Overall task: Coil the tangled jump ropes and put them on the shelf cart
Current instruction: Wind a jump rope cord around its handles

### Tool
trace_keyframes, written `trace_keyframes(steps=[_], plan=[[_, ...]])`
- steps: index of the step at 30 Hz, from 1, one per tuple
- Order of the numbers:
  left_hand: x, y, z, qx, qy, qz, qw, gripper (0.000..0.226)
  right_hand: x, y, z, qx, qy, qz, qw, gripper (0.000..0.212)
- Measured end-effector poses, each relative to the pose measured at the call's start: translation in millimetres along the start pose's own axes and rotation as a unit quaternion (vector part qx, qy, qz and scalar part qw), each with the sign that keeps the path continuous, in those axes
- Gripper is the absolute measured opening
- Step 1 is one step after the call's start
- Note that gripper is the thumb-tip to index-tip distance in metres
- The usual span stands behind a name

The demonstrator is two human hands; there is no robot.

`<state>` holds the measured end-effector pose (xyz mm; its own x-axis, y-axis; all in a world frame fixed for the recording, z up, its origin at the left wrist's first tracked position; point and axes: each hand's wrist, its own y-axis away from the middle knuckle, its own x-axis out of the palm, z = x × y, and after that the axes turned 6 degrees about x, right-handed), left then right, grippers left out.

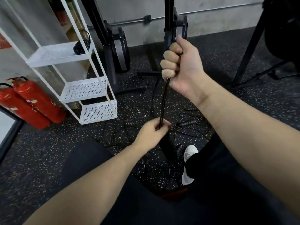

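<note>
speckled black gym flooring (48,159) runs under a white shelf cart (90,88), with one coiled rope (81,44) already on its upper shelf. the right hand (180,65) is clenched around a bundle of black jump rope strands (164,101), while the left hand (152,132) pinches the same bundle lower down. more tangled ropes and handles (186,124) lie on the floor just beyond the left hand. trailing strands could likely snag that pile, dragging knots into the coil or loosening it.

Speckled black floor (48,159); grey wall (129,8) behind; two red extinguishers (32,103) against it; dark machine stands (116,51) beside them.
</note>
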<state>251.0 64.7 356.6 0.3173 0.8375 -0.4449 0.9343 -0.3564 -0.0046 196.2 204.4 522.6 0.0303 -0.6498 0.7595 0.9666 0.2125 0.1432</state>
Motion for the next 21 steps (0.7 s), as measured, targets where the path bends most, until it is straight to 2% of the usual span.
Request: trace_keyframes(steps=[4, 9, 12, 14, 18, 21], plan=[[-7.8, -8.4, -8.4, -0.074, 0.116, -0.025, 0.99, 0.033, -5.4, -6.3, 8.9, -0.012, -0.06, -0.028, 0.998, 0.055], [-22.2, -9.2, -3.9, -0.101, 0.235, -0.075, 0.964, 0.029, -40.2, -8.4, 4.0, -0.017, -0.078, -0.11, 0.991, 0.047], [-26.0, -13.4, -4.5, -0.117, 0.316, -0.111, 0.935, 0.029, -66.5, -2.7, -10.8, 0.004, 0.034, -0.161, 0.986, 0.041], [-26.2, -15.1, -8.5, -0.119, 0.334, -0.111, 0.929, 0.029, -83.6, 0.3, -26.0, 0.031, 0.12, -0.178, 0.976, 0.046], [-23.2, -16.6, -19.7, -0.102, 0.323, -0.087, 0.937, 0.027, -100.1, 12.1, -63.0, 0.038, 0.206, -0.173, 0.962, 0.041], [-22.5, -20.7, -23.7, -0.093, 0.308, -0.095, 0.942, 0.026, -110.8, 19.5, -90.4, 0.081, 0.372, -0.126, 0.916, 0.054]])
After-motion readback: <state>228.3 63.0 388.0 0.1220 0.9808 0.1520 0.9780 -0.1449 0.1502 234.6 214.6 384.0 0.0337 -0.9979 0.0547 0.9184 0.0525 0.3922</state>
